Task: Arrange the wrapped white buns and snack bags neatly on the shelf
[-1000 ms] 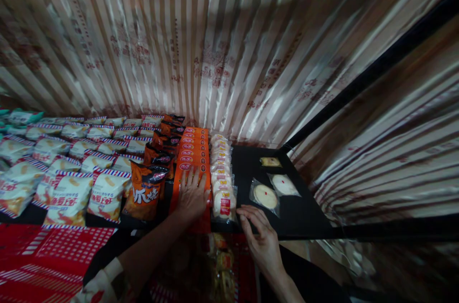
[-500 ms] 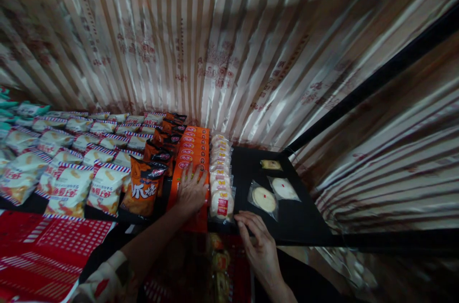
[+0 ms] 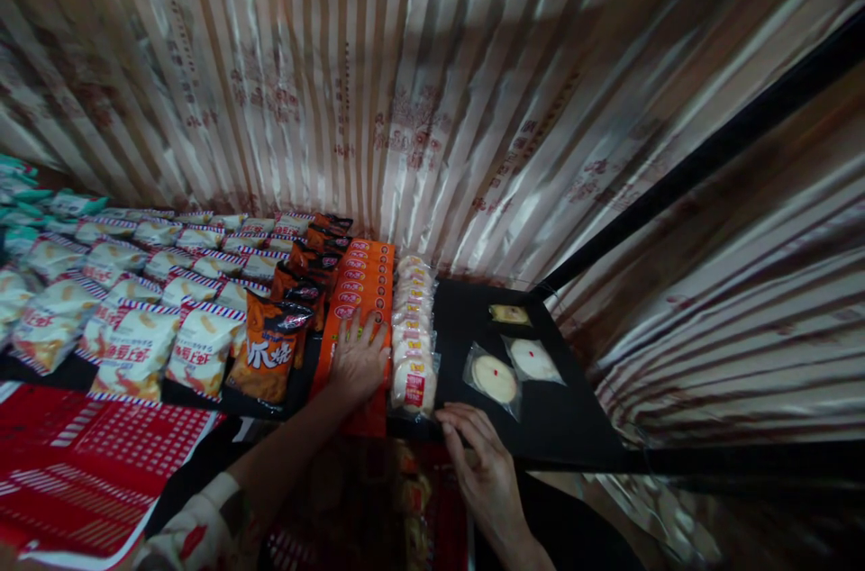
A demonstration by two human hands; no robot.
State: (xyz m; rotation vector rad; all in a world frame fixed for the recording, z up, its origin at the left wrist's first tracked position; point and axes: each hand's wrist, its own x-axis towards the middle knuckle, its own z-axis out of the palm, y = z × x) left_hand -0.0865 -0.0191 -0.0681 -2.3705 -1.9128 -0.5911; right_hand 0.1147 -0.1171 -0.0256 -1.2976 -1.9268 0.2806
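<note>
My left hand point(image 3: 358, 361) lies flat, fingers stretched out, on a row of orange packets point(image 3: 361, 285) that runs back along a black shelf point(image 3: 581, 427). Just right of it stands a row of round pastries in clear wrappers point(image 3: 414, 328). My right hand point(image 3: 477, 458) rests at the shelf's front edge, its fingers curved and touching the shelf beside the frontmost pastry point(image 3: 414, 386). Nothing shows in either hand. Two loose wrapped round cakes point(image 3: 496, 377) point(image 3: 533, 359) and a small yellow packet point(image 3: 509, 313) lie on the bare right part of the shelf.
Left of the orange packets stand orange-brown snack bags point(image 3: 270, 355), then several rows of white shrimp-chip bags point(image 3: 132, 346). Red checked packaging point(image 3: 81, 463) sits on the level below. A striped satin curtain point(image 3: 405, 85) hangs behind, and a black bar point(image 3: 709, 139) rises at the right.
The view has drifted a little to the left and down. My right hand slid slightly left along the shelf edge. My left hand stays flat on the orange packets.
</note>
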